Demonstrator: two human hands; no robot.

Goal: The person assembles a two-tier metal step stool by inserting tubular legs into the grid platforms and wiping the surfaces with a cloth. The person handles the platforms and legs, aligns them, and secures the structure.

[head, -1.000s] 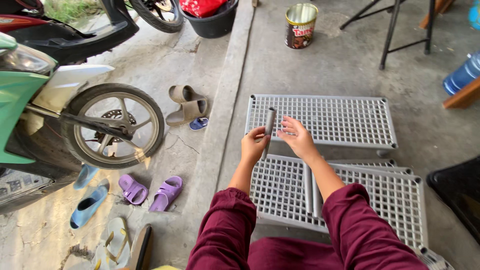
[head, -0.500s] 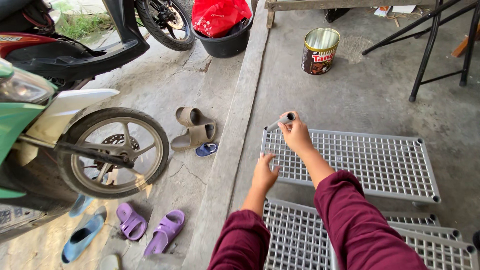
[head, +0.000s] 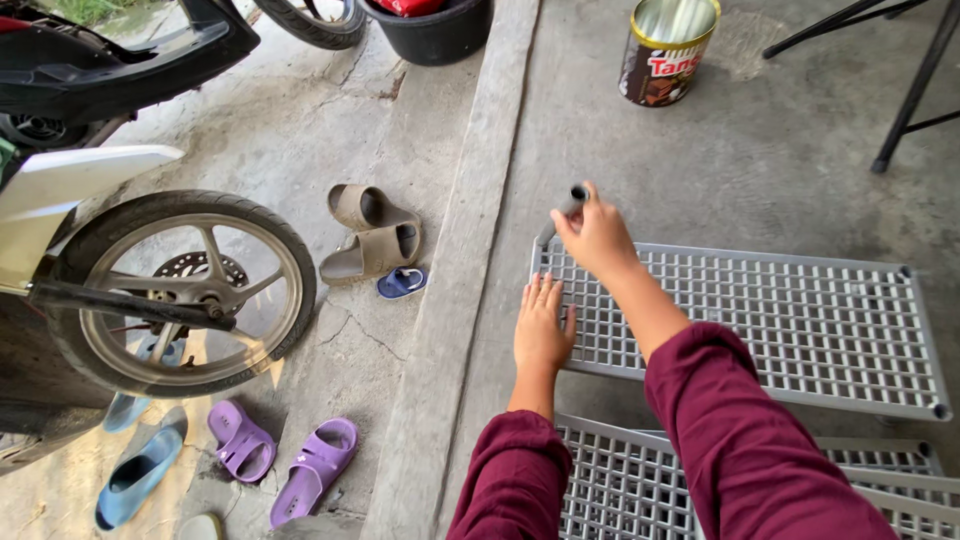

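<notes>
Grey plastic tube leg (head: 562, 212) now stands at the far left corner of the grey plastic lattice shelf panel (head: 760, 320), gripped by right hand (head: 597, 238); left hand (head: 541, 330), moved down, presses flat, fingers spread, holding nothing.

Soft, even daylight is falling; shadows are lying faint under the motorbike wheel (head: 185, 290). Focus is holding sharp; edges are bending slightly outward.
</notes>
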